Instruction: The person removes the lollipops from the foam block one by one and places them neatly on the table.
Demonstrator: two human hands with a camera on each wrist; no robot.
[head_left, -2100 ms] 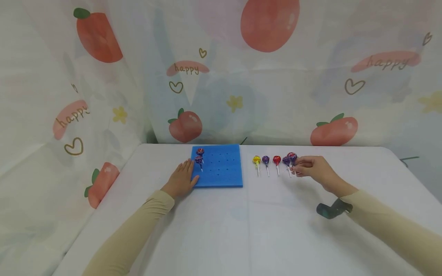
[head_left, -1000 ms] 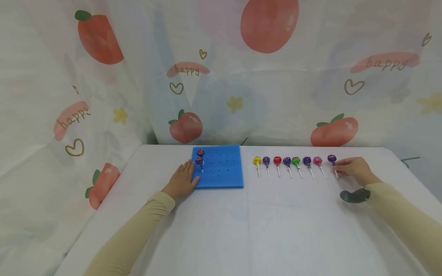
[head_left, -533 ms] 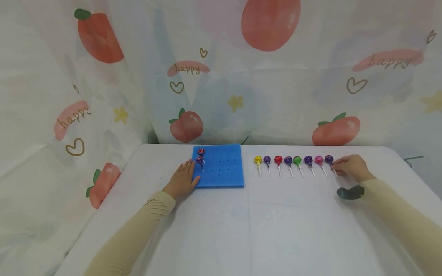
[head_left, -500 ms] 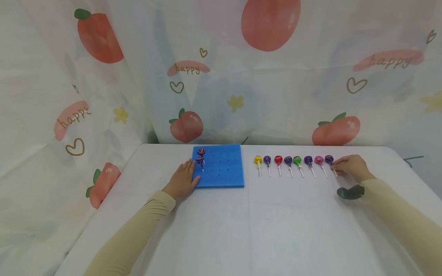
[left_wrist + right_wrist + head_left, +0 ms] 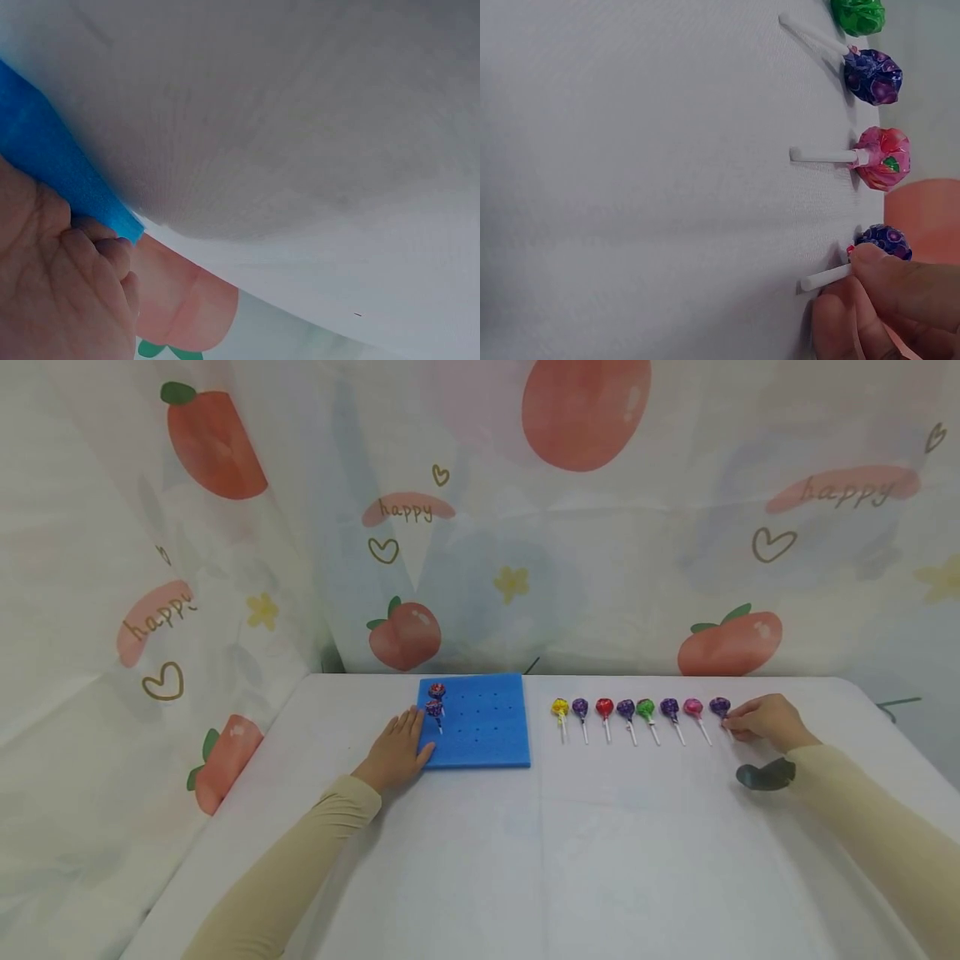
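Note:
A blue foam board [image 5: 480, 722] with rows of small holes lies on the white table, and two wrapped lollipops [image 5: 435, 702] stand in its left column. My left hand [image 5: 396, 752] rests flat against the board's left edge; the left wrist view shows the left hand [image 5: 52, 285] touching the foam board [image 5: 52, 165]. Several lollipops lie in a row right of the board, from a yellow one [image 5: 558, 707] to a purple one [image 5: 719, 705]. My right hand [image 5: 761, 720] pinches that last purple lollipop [image 5: 883, 240] by its stick [image 5: 821, 280] on the table.
A pink lollipop [image 5: 883, 157], another purple one [image 5: 872, 75] and a green one [image 5: 859, 13] lie beside the held one. A dark wrist mount [image 5: 765, 774] sits on my right sleeve. A peach-print curtain [image 5: 480, 527] hangs behind and to the left of the table.
My right hand moved from the middle of the lollipop row to its right end, uncovering several lollipops, and has stayed there about a second. The left hand has not moved.

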